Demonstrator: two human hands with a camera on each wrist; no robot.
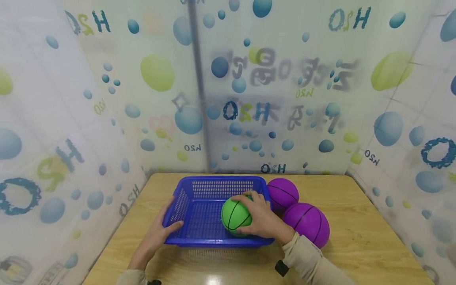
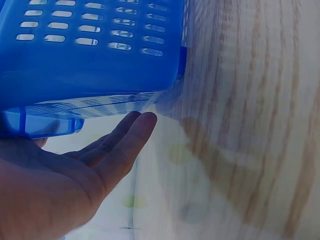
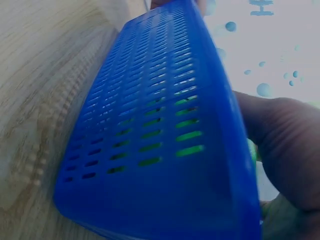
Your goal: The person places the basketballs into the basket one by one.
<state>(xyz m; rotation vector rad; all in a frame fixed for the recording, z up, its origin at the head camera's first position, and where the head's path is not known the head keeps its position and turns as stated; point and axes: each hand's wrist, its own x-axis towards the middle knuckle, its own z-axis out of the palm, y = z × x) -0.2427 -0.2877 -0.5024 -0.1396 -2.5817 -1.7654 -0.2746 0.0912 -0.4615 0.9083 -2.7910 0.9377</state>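
A blue plastic basket (image 1: 204, 241) with slotted walls stands on the table. At its left end my left hand (image 1: 158, 233) holds the rim, thumb over the edge and fingers along the outside; the left wrist view shows those fingers (image 2: 127, 137) against the outer wall. My right hand (image 1: 261, 217) grips a green toy basketball (image 1: 233, 217) with black lines, inside the basket's right part. Through the slots of the near wall (image 3: 135, 95), bits of green show in the right wrist view. How high the ball sits above the basket floor I cannot tell.
Two purple toy basketballs, one at the back (image 1: 283, 192) and one nearer (image 1: 308, 225), lie just right of the basket. The wooden table (image 1: 360, 233) is enclosed at the back and sides by bubble-printed curtains (image 1: 285, 154).
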